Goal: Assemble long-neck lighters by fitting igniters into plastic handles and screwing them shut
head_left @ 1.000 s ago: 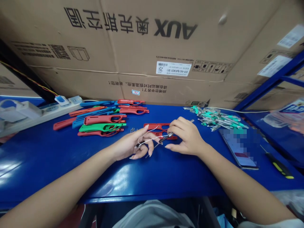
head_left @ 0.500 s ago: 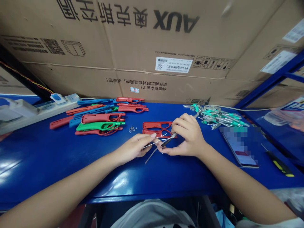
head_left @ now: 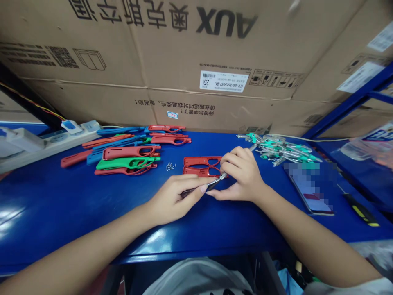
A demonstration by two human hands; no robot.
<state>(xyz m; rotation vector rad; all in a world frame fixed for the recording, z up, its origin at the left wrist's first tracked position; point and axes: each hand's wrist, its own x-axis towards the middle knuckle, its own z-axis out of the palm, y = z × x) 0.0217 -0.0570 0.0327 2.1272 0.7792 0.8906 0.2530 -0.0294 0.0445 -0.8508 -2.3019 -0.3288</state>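
Note:
Between my two hands runs a slim assembly with a dark body and a metal end (head_left: 217,181). My left hand (head_left: 176,196) is closed on its dark left part, thumb and fingers pinching it. My right hand (head_left: 242,175) has its fingers curled round the metal end. Just behind them two red handle shells (head_left: 196,160) lie on the blue table (head_left: 92,213), partly covered by my right hand. A small heap of screws (head_left: 170,166) sits to their left.
Red, blue and green lighter casings (head_left: 130,152) are piled at the left, near a white power strip (head_left: 58,143). Clear and teal parts (head_left: 279,148) lie at the right, with a phone (head_left: 310,190) and a screwdriver (head_left: 360,209). A cardboard box (head_left: 172,53) stands behind.
My left hand has moved right and now grips the dark body near my right fingertips. The thin white wires seen earlier are no longer visible between the hands.

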